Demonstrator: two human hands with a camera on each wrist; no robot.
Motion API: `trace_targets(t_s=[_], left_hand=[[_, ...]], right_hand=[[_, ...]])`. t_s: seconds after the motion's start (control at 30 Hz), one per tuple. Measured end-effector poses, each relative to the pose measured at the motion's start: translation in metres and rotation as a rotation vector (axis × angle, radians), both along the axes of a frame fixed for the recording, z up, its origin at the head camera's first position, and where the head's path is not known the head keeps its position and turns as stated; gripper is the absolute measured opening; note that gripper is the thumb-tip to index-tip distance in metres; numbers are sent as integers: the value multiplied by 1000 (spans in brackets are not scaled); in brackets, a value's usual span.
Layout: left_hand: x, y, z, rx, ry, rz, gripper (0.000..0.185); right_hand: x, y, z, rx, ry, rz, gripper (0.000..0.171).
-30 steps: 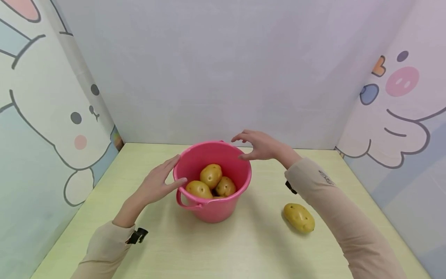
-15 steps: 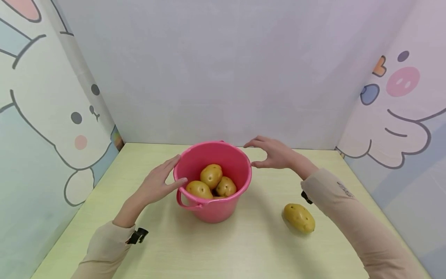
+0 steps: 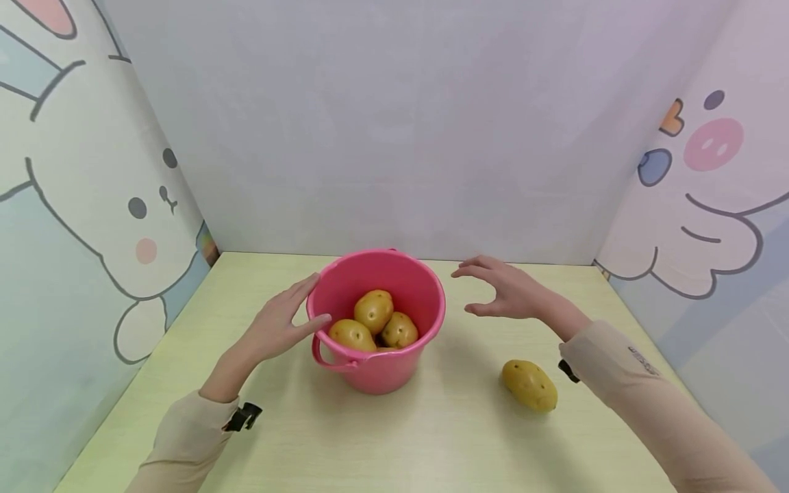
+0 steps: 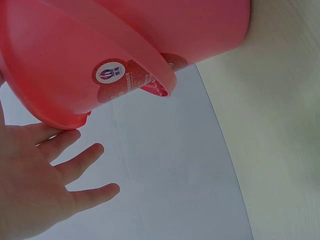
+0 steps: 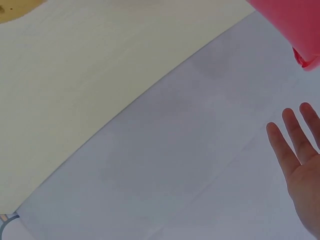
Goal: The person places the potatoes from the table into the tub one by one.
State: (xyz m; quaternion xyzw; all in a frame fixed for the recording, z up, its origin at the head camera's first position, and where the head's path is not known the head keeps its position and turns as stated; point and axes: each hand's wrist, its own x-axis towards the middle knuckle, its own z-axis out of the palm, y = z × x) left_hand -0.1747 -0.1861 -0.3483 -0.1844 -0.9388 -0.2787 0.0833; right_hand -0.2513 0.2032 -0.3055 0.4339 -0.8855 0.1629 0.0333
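A pink bucket (image 3: 376, 322) stands at the table's (image 3: 431, 438) centre, three potatoes (image 3: 372, 309) inside; the left hand (image 3: 277, 322), at the bucket's nine o'clock, rests straight fingers against its wall; the right hand (image 3: 508, 291), at three o'clock, hovers apart from it, fingers spread and loosely curved, holding nothing; a loose potato (image 3: 529, 385) lies at four o'clock.
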Motion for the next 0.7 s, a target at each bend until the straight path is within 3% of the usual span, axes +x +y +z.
trace_targets(t_s=[0.7], left_hand=[[-1,1,0,3,-18,7,78]], right_hand=[[21,41,-39,-2,-14,-32,53]])
